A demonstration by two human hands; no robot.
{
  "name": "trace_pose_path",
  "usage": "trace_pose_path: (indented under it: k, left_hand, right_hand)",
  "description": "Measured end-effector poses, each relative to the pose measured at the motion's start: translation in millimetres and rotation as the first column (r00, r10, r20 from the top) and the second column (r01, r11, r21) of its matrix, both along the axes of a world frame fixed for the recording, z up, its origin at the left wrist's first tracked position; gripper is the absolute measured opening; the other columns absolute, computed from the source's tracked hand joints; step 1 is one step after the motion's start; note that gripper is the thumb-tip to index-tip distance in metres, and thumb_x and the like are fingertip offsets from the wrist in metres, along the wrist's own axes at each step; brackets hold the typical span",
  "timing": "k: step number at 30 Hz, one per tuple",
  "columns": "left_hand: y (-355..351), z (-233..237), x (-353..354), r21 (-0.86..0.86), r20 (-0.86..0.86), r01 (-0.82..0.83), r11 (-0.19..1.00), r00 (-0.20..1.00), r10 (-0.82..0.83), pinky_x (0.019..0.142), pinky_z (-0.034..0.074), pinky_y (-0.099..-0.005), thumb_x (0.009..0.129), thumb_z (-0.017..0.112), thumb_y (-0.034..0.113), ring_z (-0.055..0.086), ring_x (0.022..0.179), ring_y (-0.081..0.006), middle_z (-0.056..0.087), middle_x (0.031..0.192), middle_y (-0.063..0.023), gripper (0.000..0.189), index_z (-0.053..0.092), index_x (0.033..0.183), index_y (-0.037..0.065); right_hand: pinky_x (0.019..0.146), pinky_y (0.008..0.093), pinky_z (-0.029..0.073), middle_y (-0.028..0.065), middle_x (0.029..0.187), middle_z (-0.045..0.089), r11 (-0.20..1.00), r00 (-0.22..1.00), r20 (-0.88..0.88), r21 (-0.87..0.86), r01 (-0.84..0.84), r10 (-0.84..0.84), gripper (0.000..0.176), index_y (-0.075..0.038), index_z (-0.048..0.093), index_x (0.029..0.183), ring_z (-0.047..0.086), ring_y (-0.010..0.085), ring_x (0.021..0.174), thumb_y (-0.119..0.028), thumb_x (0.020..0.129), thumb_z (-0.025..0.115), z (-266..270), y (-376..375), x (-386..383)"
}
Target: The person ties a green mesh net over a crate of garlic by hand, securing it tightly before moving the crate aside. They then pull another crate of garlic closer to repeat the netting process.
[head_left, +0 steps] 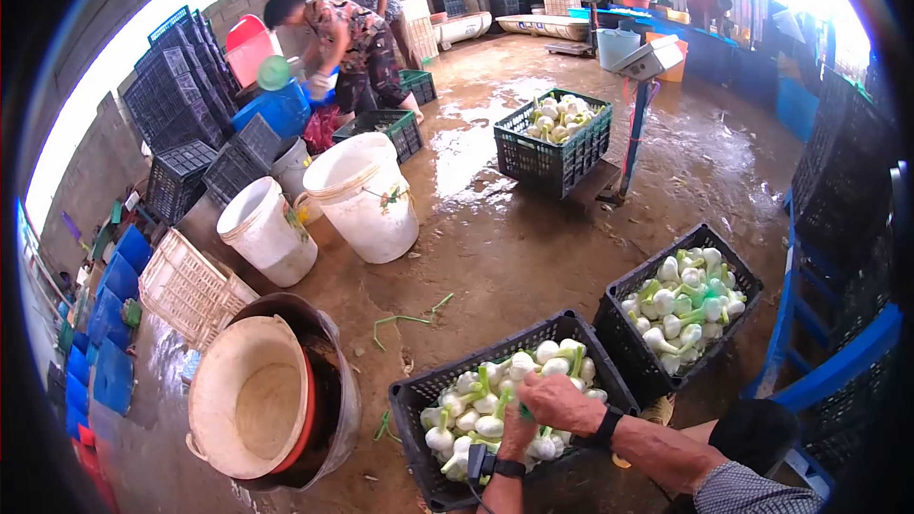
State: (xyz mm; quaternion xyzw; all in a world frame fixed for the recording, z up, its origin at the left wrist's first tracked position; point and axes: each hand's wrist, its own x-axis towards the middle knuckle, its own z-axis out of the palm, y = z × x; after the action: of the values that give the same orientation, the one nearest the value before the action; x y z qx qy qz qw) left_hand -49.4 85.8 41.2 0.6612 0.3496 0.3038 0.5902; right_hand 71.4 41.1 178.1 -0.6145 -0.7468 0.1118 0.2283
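My left hand [517, 430] and my right hand [564, 400] are close together above a black plastic crate [411, 426] at the bottom middle. White bulbs [491, 426] with short green stalks, like fresh garlic, fill this crate. My right hand's fingers are closed, thumb side toward the left hand. A small green bit shows between the hands, but what they hold is mostly hidden. The left fingers also look closed, partly covered by the right hand. To the right stands a second black crate [619, 347] of similar bulbs [678, 305], with some green netting on top.
A crate of bulbs [552, 154] rests on a platform scale [624, 152]. White buckets [367, 200] and a nested tub [252, 395] stand left. Stacked crates [176, 86] line the wall. Co-workers [347, 33] bend at the back left. Blue metal bars [790, 295] rise at right. The floor is wet.
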Motion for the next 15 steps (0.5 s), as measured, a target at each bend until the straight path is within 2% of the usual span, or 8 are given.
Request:
trace_pose_path:
  k: [2,4,6,10,12,13,14,15]
  left_hand:
    - [-4,1,0,-0.044,0.112,-0.01,0.999,0.994,0.015,0.088,0.048,-0.0296,0.093,0.064,0.02,0.056,0.103,-0.0112,0.061,0.113,-0.0015,0.034,0.055,0.12,0.002]
    - [-5,18,-5,0.034,-0.018,0.09,0.995,0.996,-0.09,0.088,0.049,-0.0317,0.09,0.067,0.019,0.057,0.104,-0.0119,0.06,0.113,-0.0043,0.031,0.058,0.114,0.003]
    - [-21,14,-5,0.05,-0.029,0.081,0.995,0.996,-0.08,0.086,0.049,-0.033,0.088,0.067,0.016,0.059,0.102,-0.0137,0.062,0.109,-0.0059,0.028,0.059,0.111,0.003]
    - [-10,18,2,0.234,-0.007,-0.034,0.972,0.999,0.037,0.079,0.051,-0.0367,0.085,0.066,0.009,0.064,0.096,-0.019,0.069,0.096,-0.0107,0.019,0.063,0.103,0.002]
    - [-12,0,4,0.399,-0.195,-0.054,0.915,0.97,0.143,0.079,0.051,-0.0371,0.085,0.067,0.013,0.065,0.096,-0.0251,0.068,0.094,-0.0121,0.018,0.063,0.1,0.003]
    - [-13,-5,5,0.471,-0.116,-0.05,0.881,0.986,0.118,0.078,0.051,-0.0377,0.087,0.064,0.015,0.065,0.091,-0.0298,0.067,0.092,-0.0127,0.016,0.062,0.099,0.004]
    - [-11,2,2,0.476,-0.117,-0.059,0.878,0.985,0.129,0.078,0.051,-0.0377,0.087,0.064,0.015,0.065,0.091,-0.0298,0.067,0.092,-0.0127,0.016,0.062,0.099,0.004]
    - [-10,8,0,0.372,-0.016,-0.021,0.928,0.999,0.029,0.079,0.05,-0.0361,0.089,0.063,0.015,0.064,0.093,-0.026,0.067,0.098,-0.0112,0.017,0.063,0.103,0.004]
  right_hand:
    - [0.06,0.047,0.044,0.0167,0.078,0.057,1.0,0.998,0.058,0.016,0.019,-0.02,0.008,-0.004,0.057,0.077,0.063,0.0357,0.068,-0.01,0.075,0.061,4,-8,-4]
    - [0.065,0.0435,0.044,0.0148,0.08,0.057,0.999,0.988,0.145,-0.002,0.053,-0.052,0.008,-0.004,0.058,0.078,0.061,0.0328,0.073,-0.01,0.073,0.062,8,-13,-10]
    - [0.07,0.0407,0.043,0.0131,0.081,0.057,0.998,0.976,0.212,0.048,0.045,-0.054,0.01,-0.005,0.058,0.077,0.058,0.0305,0.079,-0.011,0.071,0.063,15,-20,-13]
    - [0.071,0.0424,0.044,0.0132,0.079,0.056,0.999,0.998,0.046,0.02,-0.043,0.042,0.011,-0.004,0.058,0.076,0.057,0.0319,0.08,-0.014,0.073,0.063,5,-7,-9]
    - [0.074,0.0433,0.046,0.0144,0.081,0.058,0.999,0.998,-0.053,-0.03,0.024,-0.026,0.011,-0.005,0.059,0.079,0.059,0.0339,0.083,-0.015,0.077,0.062,2,-2,-6]
    - [0.076,0.044,0.048,0.0149,0.085,0.06,0.996,0.979,-0.203,-0.086,-0.001,-0.016,0.015,-0.005,0.062,0.087,0.06,0.0356,0.085,-0.019,0.082,0.062,11,-4,-2]
    - [0.077,0.0433,0.049,0.0144,0.089,0.062,1.0,0.963,-0.27,-0.017,-0.002,-0.002,0.019,-0.006,0.064,0.093,0.061,0.0349,0.086,-0.021,0.083,0.063,14,-7,3]
    - [0.078,0.0429,0.049,0.0149,0.093,0.062,0.998,0.943,-0.33,0.024,0.05,-0.039,0.021,-0.006,0.063,0.097,0.06,0.0354,0.09,-0.021,0.082,0.064,12,-11,8]
